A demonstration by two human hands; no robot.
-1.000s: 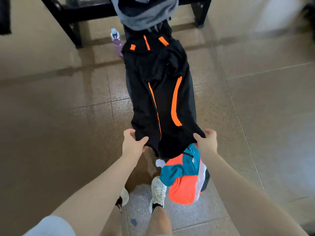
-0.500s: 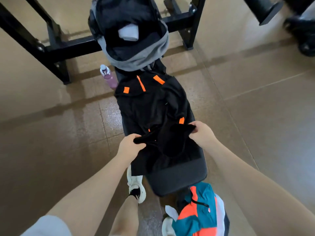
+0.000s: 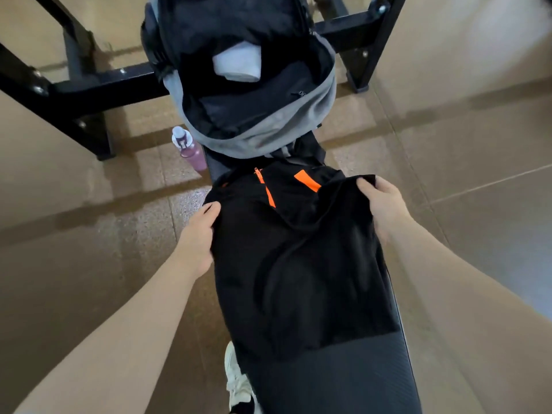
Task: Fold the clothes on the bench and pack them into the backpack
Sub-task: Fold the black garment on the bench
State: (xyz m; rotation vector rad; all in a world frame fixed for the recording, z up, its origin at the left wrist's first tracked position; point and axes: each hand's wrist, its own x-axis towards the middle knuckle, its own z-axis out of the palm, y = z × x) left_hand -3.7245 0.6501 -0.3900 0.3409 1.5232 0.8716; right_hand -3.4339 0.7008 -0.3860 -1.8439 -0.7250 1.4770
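Both hands carried the garment (image 3: 298, 258) hem up toward backpack (image 3: 254, 115)

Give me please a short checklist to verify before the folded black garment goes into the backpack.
1. Both hands grip the garment: left hand and right hand hold the edges of the black garment: ok.
2. Backpack open: ok.
3. Room inside beside the white item: cannot tell.
4. Fold compact enough: not ok, it covers much of the bench.
5. Pink bottle clear of the path: ok, on the floor beside the bench.
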